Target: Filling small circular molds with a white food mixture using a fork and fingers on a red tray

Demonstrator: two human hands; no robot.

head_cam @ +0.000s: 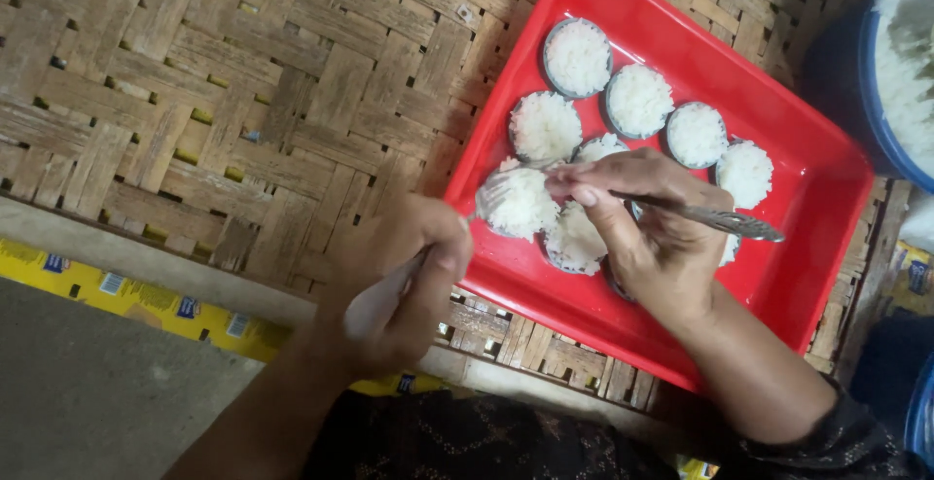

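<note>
A red plastic tray (pixel 817 198) lies on a woven bamboo mat and holds several small round cups packed with white rice (pixel 578 56). My right hand (pixel 652 237) is over the tray's near cups, its fingers pinched on a metal utensil (pixel 725 218) whose handle points right. My left hand (pixel 404 281) sits at the tray's left edge, closed on a white utensil (pixel 375 305). That utensil's far end reaches a rice mound (pixel 518 203). Some cups are hidden under my right hand.
A blue bowl of white rice (pixel 900 62) stands at the upper right, beside the tray. The woven bamboo mat (pixel 214 101) spreads to the left. A yellow printed strip (pixel 146 300) and grey floor (pixel 88 392) lie below it.
</note>
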